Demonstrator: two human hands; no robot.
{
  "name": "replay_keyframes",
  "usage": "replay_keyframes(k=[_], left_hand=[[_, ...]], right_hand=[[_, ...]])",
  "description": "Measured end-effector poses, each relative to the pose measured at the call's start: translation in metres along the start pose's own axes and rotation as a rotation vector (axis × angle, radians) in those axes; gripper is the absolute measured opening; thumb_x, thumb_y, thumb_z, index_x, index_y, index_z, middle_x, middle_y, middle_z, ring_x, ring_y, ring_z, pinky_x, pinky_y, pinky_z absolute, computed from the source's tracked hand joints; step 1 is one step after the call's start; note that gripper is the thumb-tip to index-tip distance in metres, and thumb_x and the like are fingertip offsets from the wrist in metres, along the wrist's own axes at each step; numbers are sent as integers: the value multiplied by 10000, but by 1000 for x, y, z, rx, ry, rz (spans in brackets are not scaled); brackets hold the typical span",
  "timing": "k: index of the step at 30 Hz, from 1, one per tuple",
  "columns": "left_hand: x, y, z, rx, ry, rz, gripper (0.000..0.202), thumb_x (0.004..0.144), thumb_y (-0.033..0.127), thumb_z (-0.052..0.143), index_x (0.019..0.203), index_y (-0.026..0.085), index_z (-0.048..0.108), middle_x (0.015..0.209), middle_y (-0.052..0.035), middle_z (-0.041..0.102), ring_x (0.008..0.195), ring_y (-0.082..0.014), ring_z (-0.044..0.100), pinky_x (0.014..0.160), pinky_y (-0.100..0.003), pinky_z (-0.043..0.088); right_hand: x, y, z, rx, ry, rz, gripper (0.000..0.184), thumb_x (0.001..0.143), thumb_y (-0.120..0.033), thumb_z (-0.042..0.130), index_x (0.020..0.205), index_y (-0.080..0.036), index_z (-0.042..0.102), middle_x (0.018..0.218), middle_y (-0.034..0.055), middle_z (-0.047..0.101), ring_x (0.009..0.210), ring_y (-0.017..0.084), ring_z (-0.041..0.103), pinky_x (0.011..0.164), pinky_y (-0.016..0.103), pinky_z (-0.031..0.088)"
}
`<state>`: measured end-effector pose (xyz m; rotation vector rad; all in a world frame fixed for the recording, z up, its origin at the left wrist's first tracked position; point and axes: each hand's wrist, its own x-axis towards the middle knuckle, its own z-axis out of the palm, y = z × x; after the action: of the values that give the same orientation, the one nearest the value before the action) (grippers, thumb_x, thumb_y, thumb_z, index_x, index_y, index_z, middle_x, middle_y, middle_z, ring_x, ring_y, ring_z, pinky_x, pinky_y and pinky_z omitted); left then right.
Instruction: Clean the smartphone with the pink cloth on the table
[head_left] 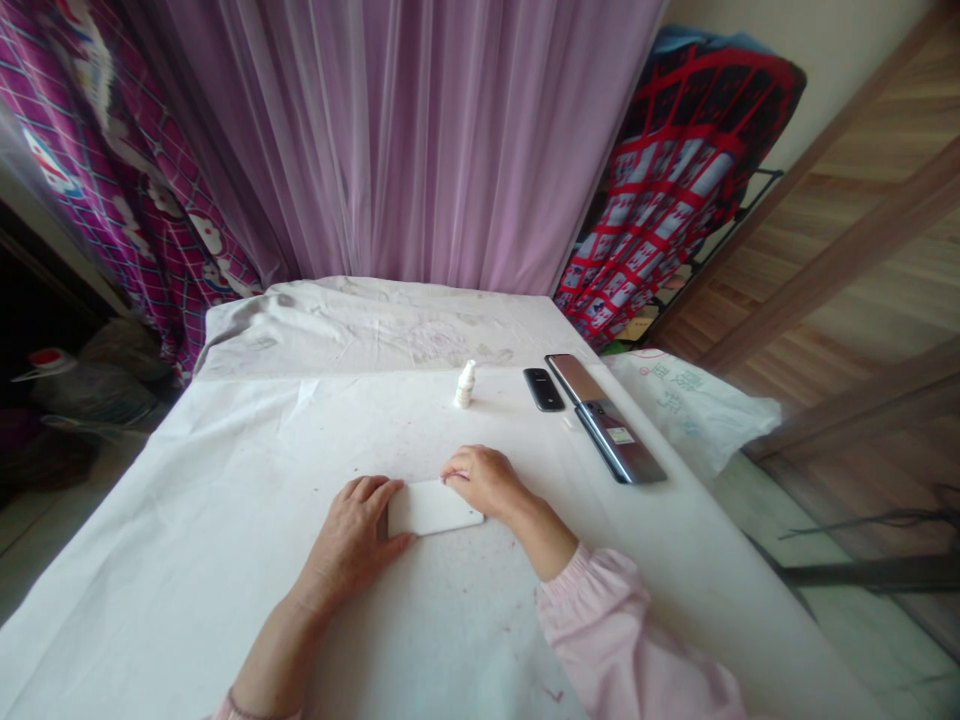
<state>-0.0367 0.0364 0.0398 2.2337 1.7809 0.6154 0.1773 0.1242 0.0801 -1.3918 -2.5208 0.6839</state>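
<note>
A flat white slab that looks like a smartphone (pixel 431 510) lies on the white-covered table, its back apparently up. My left hand (pixel 355 532) grips its left end, thumb at the near edge and fingers at the far edge. Over the far right corner, my right hand (pixel 486 482) is closed in a pinch, with its fingertips on or just above the surface. Whatever is between those fingertips is too small to make out. A small white spray bottle (pixel 466 388) stands upright beyond my right hand.
To the right lie a small black phone (pixel 543 390), a bronze-toned phone (pixel 576 380) and a dark glossy phone (pixel 619 440) with a label, near the table's right edge. Purple curtains (pixel 420 140) hang behind the table. A plastic bag (pixel 675 405) is beside it.
</note>
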Motion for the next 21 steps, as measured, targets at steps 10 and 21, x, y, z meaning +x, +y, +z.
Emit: replay_keyframes(k=[10, 21], left_hand=[[-1, -3, 2, 2, 17, 7, 500, 709, 355, 735, 1177, 213, 630, 1142, -108, 652, 1067, -312, 584, 937, -463, 475], [0, -2, 1, 1, 13, 12, 504, 712, 343, 731, 1186, 212, 623, 1157, -112, 651, 1073, -313, 584, 944, -468, 473]], right_hand=[[4, -2, 9, 34, 1, -14, 163, 857, -227, 631, 913, -284, 773, 972, -12, 740, 924, 139, 655, 820, 215, 446], [-8, 14, -1, 77, 22, 39, 165, 839, -198, 641, 896, -278, 774, 936, -17, 737, 875, 127, 656, 780, 206, 450]])
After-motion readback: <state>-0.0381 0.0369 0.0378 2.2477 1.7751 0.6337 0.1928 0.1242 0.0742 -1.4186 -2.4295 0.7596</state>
